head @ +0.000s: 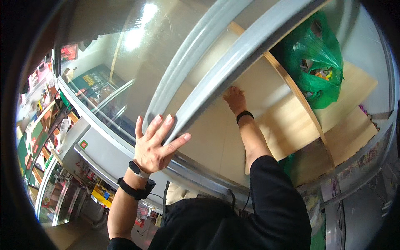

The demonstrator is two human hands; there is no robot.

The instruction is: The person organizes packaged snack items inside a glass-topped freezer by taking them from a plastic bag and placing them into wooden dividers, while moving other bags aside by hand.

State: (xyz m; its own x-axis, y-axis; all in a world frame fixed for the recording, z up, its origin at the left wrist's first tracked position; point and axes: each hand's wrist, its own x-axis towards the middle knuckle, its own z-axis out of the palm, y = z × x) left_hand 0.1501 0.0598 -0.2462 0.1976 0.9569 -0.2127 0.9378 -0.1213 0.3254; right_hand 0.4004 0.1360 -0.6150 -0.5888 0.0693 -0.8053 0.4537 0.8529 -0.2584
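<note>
My left hand (156, 145), fingers spread, lies against the lower end of a grey metal frame (215, 73) edging a sliding glass door (150, 62). Past that frame, my right hand (235, 98) reaches inside the cabinet. Its fingers look curled near the pale board surface (209, 131). Their tips are blurred, so whether they grip anything is unclear. To the right of my right forearm are a light wooden panel (284, 125) and an upright wooden divider edge (297, 90).
A green plastic bag (328, 84) with mixed contents sits on a wooden board (353, 128) beyond the divider. A metal rail (184, 168) crosses in front of my body. On the left are a white appliance (103, 150), a yellow box (101, 195) and crowded shelves (40, 137).
</note>
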